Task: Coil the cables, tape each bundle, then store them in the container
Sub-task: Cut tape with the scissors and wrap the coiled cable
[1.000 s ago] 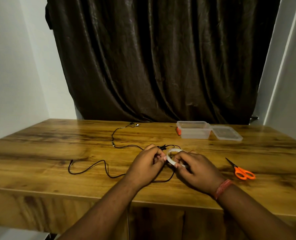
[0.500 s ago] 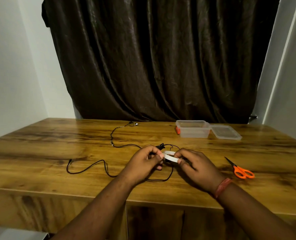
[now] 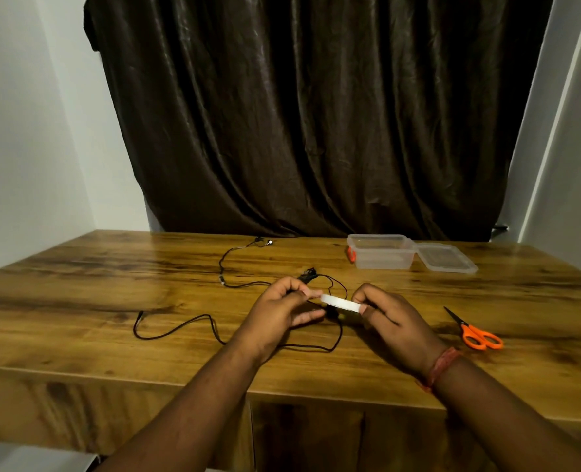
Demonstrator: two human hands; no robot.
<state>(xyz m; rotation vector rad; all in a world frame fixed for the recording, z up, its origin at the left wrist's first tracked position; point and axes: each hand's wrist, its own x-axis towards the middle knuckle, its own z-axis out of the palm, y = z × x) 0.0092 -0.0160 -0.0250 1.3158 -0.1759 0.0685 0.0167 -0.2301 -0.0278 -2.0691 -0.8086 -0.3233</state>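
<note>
A white roll of tape (image 3: 341, 303) is held flat above the wooden table (image 3: 78, 301), between both hands. My right hand (image 3: 389, 318) pinches its right rim. My left hand (image 3: 282, 310) pinches its left edge with thumb and forefinger. A thin black cable (image 3: 177, 330) lies uncoiled on the table under and to the left of the hands. A second black cable (image 3: 228, 264) with earbuds runs toward the back. The clear plastic container (image 3: 381, 256) stands open at the back right, its lid (image 3: 447, 262) beside it.
Orange-handled scissors (image 3: 476, 333) lie on the table right of my right hand. A dark curtain (image 3: 316, 114) hangs behind the table, with white walls on both sides. The table's front edge runs just below my wrists.
The tape roll has turned from standing on edge to lying flat between my hands, and both hands have risen slightly and moved a little apart.
</note>
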